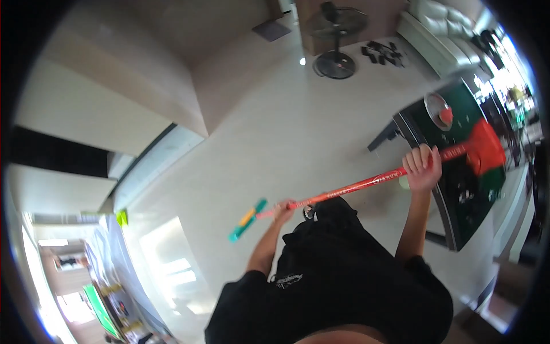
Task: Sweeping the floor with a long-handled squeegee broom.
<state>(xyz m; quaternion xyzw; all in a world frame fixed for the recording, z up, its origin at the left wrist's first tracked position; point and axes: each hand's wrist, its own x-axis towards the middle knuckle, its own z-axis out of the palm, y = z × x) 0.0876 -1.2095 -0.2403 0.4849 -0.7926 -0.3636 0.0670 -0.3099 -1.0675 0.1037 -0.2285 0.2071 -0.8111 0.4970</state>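
A long red pole [358, 186] with pale lettering runs slantwise in front of me, its right end higher. It looks like a broom, with a blurred, flared red head [486, 148] over the dark table [458, 221]. A teal and orange crosspiece [248, 220] shows at the other end. My left hand [283, 212] is closed round the pole near that crosspiece. Further along, my right hand [423, 167] wraps it beside the table's near edge. On the tabletop sits a round dish [437, 111] with something red in it.
A black standing fan [336, 62] is at the far side, with several dark shoes [382, 54] near it. A white sofa [438, 43] stands at the far right. Pale cabinets [69, 109] line the left. Glossy tiled floor [252, 137] lies between.
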